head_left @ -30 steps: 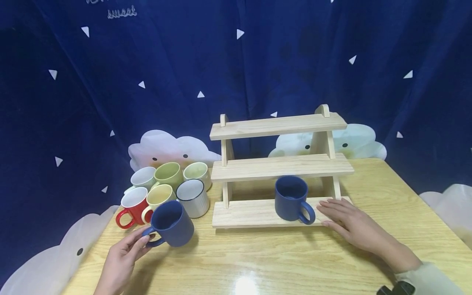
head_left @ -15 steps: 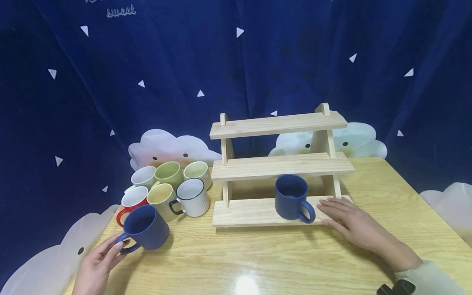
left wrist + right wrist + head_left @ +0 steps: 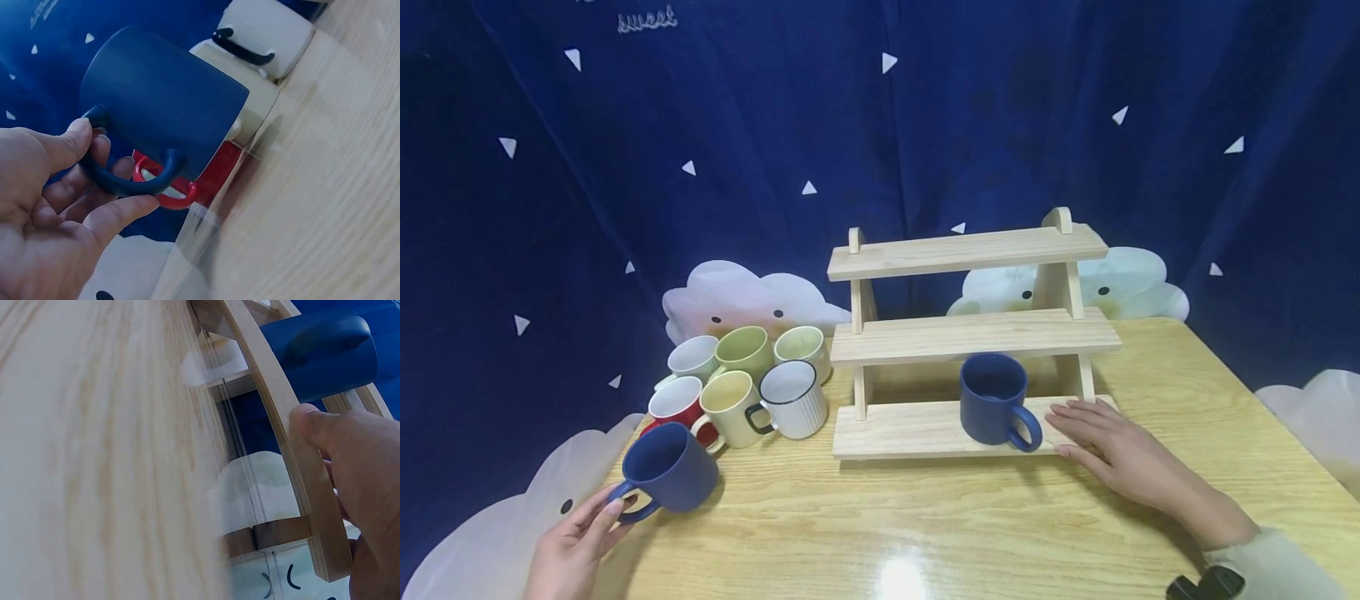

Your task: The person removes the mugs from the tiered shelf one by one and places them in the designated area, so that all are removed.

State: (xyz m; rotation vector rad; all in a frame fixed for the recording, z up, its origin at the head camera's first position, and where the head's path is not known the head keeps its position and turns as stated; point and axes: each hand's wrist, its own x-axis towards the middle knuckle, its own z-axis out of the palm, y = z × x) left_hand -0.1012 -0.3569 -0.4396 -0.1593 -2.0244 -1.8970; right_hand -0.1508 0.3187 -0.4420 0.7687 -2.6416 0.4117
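My left hand [image 3: 571,542] grips a dark blue mug [image 3: 688,479] by its handle, at the table's left side in front of the other mugs. In the left wrist view the thumb and fingers close around the mug's handle [image 3: 128,186]. A second dark blue mug [image 3: 981,412] stands on the bottom board of the three-tier wooden shelf [image 3: 895,429], its handle pointing right and forward. My right hand [image 3: 1123,458] rests on the right end of that board, fingers extended over it. The right wrist view has the thumb [image 3: 309,422] against the board's front edge.
Several mugs cluster at the left: a red mug [image 3: 668,408], a yellow mug [image 3: 736,425], a white ribbed mug [image 3: 801,410] with dark rim, a green mug [image 3: 752,362], a pale green mug [image 3: 816,358] and a pale mug [image 3: 688,367]. A blue curtain [image 3: 760,108] hangs behind the table.
My left hand has carried its blue mug leftward and slightly toward me, away from the white and yellow mugs, whose handles now show. The right hand and shelf mug have stayed put.
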